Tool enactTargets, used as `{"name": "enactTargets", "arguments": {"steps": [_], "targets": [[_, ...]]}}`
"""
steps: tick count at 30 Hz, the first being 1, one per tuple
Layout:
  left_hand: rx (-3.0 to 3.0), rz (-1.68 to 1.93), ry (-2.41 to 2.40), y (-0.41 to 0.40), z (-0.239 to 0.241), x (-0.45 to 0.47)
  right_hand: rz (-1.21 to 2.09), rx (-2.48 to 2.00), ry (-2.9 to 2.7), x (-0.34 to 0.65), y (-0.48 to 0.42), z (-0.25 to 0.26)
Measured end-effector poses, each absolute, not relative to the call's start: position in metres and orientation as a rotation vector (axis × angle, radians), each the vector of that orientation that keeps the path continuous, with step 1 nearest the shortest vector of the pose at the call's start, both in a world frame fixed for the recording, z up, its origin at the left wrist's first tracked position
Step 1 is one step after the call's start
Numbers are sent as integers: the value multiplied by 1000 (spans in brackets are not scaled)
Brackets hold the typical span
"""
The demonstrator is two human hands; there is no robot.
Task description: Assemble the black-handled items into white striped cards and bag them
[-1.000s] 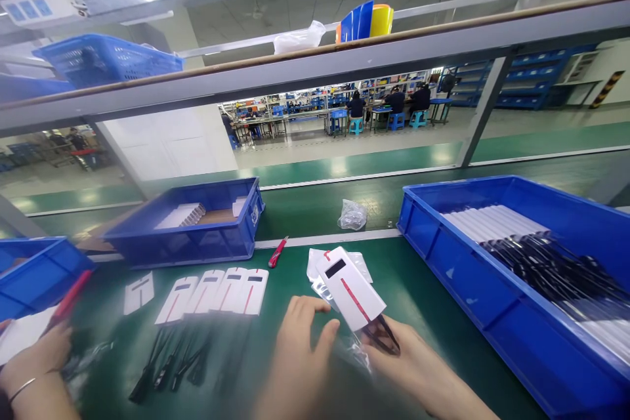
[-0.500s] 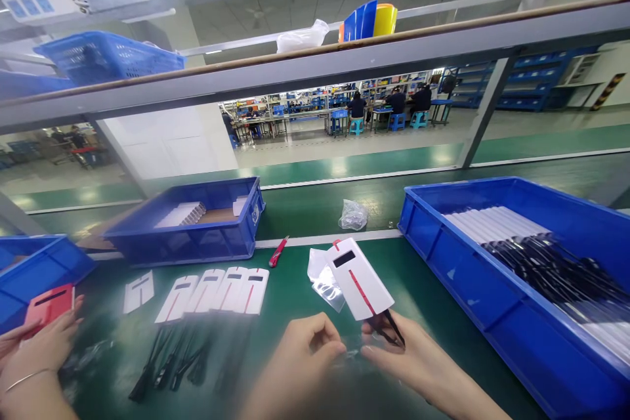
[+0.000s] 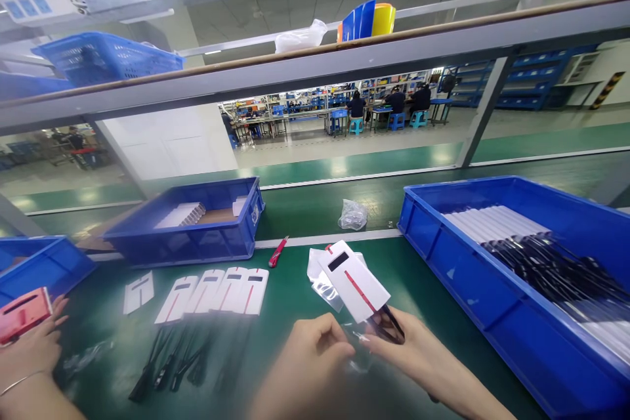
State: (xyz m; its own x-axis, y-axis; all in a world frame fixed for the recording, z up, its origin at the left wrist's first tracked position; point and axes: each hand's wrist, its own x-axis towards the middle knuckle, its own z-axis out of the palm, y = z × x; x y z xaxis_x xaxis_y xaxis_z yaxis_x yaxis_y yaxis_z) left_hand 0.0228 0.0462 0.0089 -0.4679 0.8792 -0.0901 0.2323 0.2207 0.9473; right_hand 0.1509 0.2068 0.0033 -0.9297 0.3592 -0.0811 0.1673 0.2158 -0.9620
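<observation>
In my right hand (image 3: 411, 357) is a flat white cable pack (image 3: 357, 282) with a red stripe and a dark window, tilted; its black cable (image 3: 390, 326) is gripped in my fingers. My left hand (image 3: 312, 357) is beside it, thumb and forefinger pinched together. A strip of clear plastic film (image 3: 361, 359) shows between my two hands, at the fingertips; its full shape is hard to see. Behind the pack lie clear plastic bags (image 3: 325, 292). Several similar white packs (image 3: 233, 289) are lined up at left, with blurred black cables (image 3: 170, 357) trailing toward me.
Blue bins stand at right (image 3: 455, 269), back left (image 3: 197, 251) and far left (image 3: 69, 272). A red utility knife (image 3: 279, 252) and a crumpled plastic bag (image 3: 353, 215) lie farther back. At left, another person's hand (image 3: 37, 344) holds a red case (image 3: 24, 316).
The white pack has shifted slightly left in my right hand. My left hand has moved slightly right. The other person's hand and the red case have moved left.
</observation>
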Motion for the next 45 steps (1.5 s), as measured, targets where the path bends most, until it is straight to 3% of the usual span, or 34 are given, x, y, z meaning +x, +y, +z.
{"name": "enactTargets", "arguments": {"steps": [17,20,24,26,36,45], "targets": [[1033,1336,1790,43,8,14,1624,-474,-2499,171,209,15],[1036,1329,1824,41,8,12,1379,-437,-2605,172,207,12],[967,1375,1838,31,4,-1,504,-317,-2626,176,211,-2],[913,1419,1826,26,0,-11,230,-277,-2537,177,217,-10],[824,1484,1789,11,-17,-33,-231,-37,-2333,193,237,-23],[778,1491,1861,5,-15,-37,-188,92,-2373,198,236,-24]]}}
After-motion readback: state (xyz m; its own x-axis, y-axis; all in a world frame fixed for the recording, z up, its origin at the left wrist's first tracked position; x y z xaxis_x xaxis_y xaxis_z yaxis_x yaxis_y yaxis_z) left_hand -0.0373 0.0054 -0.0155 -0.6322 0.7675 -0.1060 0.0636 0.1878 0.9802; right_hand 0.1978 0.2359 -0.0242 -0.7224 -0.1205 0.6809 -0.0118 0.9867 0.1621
